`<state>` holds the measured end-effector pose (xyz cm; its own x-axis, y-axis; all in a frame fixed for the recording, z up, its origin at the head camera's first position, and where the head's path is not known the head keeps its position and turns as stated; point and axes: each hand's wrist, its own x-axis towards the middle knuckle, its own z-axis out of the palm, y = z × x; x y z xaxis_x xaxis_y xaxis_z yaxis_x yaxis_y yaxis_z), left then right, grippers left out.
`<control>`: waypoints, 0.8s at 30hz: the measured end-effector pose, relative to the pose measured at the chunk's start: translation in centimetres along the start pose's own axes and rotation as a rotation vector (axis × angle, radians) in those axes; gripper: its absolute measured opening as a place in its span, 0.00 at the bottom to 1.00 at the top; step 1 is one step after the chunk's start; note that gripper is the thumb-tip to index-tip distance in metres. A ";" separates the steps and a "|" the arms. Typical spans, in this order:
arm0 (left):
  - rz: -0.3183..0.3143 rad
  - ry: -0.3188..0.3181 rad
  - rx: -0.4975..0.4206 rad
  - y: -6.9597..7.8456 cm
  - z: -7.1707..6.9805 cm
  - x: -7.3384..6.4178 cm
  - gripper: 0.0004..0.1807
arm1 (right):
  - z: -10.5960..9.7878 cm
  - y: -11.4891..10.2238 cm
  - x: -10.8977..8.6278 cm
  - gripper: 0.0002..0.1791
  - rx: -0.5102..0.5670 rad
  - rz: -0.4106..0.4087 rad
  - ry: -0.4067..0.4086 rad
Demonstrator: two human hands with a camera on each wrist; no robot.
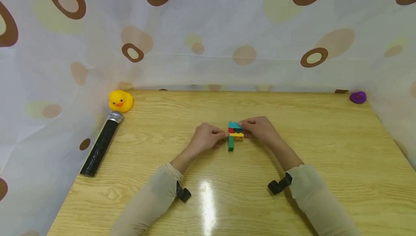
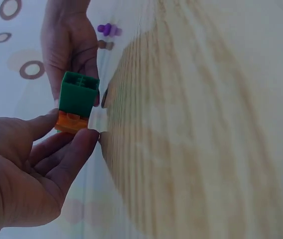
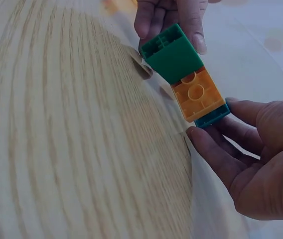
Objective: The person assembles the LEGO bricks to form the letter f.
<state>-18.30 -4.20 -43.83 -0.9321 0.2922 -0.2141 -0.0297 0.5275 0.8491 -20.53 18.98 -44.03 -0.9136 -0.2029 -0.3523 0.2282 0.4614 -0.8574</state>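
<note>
Between the two hands is a joined stack of toy building bricks: a blue brick [image 1: 234, 125], a red brick [image 1: 231, 130], a yellow brick [image 1: 238, 135] and a green brick [image 1: 231, 143]. My left hand [image 1: 207, 137] pinches the stack at the yellow brick's left end, just by the green one. On the other side, my right hand [image 1: 259, 129] pinches the blue brick's right end between thumb and fingers. The hollow underside of the yellow brick [image 3: 197, 94] faces the right wrist camera. In the left wrist view, the green brick [image 2: 79, 93] shows its open end.
A yellow rubber duck [image 1: 120, 101] sits at the table's back left corner, touching a black microphone [image 1: 102, 145] with a silver head. At the back right is a small purple duck [image 1: 358, 97]. Patterned cloth [image 1: 208, 30] hangs behind the wooden table [image 1: 325, 131] and along its sides.
</note>
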 end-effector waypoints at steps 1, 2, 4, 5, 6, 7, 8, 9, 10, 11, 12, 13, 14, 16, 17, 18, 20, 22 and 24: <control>0.008 0.002 0.023 0.0 0.0 0.0 0.15 | 0.0 0.0 0.0 0.27 -0.008 -0.001 0.005; 0.017 0.004 0.047 0.1 0.0 0.0 0.15 | 0.1 -0.1 0.0 0.27 -0.014 0.001 0.012; 0.028 0.004 0.068 0.2 0.0 -0.1 0.14 | 0.1 -0.1 0.0 0.26 -0.033 0.001 0.026; 0.032 0.004 0.076 0.2 0.0 -0.1 0.14 | 0.1 -0.1 0.1 0.26 -0.041 0.000 0.032; 0.031 0.002 0.080 0.2 0.1 -0.1 0.14 | 0.1 -0.1 0.1 0.25 -0.053 -0.001 0.039; 0.034 0.003 0.086 0.2 0.0 -0.1 0.14 | 0.2 -0.1 0.0 0.25 -0.064 -0.003 0.046; 0.039 0.005 0.098 0.2 0.0 0.0 0.13 | 0.2 -0.2 0.0 0.24 -0.078 -0.009 0.051; 0.042 0.007 0.108 0.1 0.0 0.0 0.13 | 0.2 -0.2 0.0 0.23 -0.094 -0.016 0.056; 0.046 0.008 0.125 0.1 0.0 0.0 0.13 | 0.2 -0.2 -0.1 0.23 -0.109 -0.023 0.060; 0.048 0.008 0.138 0.1 0.0 0.1 0.13 | 0.2 -0.2 -0.1 0.22 -0.124 -0.031 0.062; 0.049 0.007 0.149 0.1 0.0 0.1 0.13 | 0.2 -0.2 -0.1 0.22 -0.139 -0.037 0.064; 0.051 0.005 0.160 0.2 0.0 0.1 0.13 | 0.2 -0.2 -0.1 0.22 -0.145 -0.041 0.065; 0.052 0.001 0.166 0.2 0.0 0.1 0.13 | 0.2 -0.2 -0.1 0.21 -0.152 -0.045 0.064; 0.049 -0.005 0.170 0.2 0.0 0.1 0.13 | 0.2 -0.1 -0.1 0.21 -0.159 -0.054 0.059; 0.048 -0.006 0.171 0.2 0.0 0.1 0.13 | 0.2 -0.1 0.0 0.21 -0.159 -0.056 0.057; 0.047 -0.008 0.171 0.2 0.0 0.1 0.13 | 0.2 -0.1 0.0 0.21 -0.161 -0.057 0.056; 0.049 -0.010 0.169 0.2 0.0 0.1 0.13 | 0.3 -0.1 0.1 0.21 -0.164 -0.059 0.053; 0.047 -0.016 0.164 0.1 0.0 0.1 0.13 | 0.3 0.0 0.1 0.21 -0.165 -0.065 0.048; 0.046 -0.021 0.153 0.0 -0.1 0.2 0.15 | 0.3 0.1 0.0 0.21 -0.174 -0.075 0.052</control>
<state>-18.51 -4.27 -43.82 -0.9233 0.3349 -0.1882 0.0697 0.6279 0.7752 -20.42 18.75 -44.21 -0.9430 -0.1991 -0.2665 0.1017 0.5903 -0.8008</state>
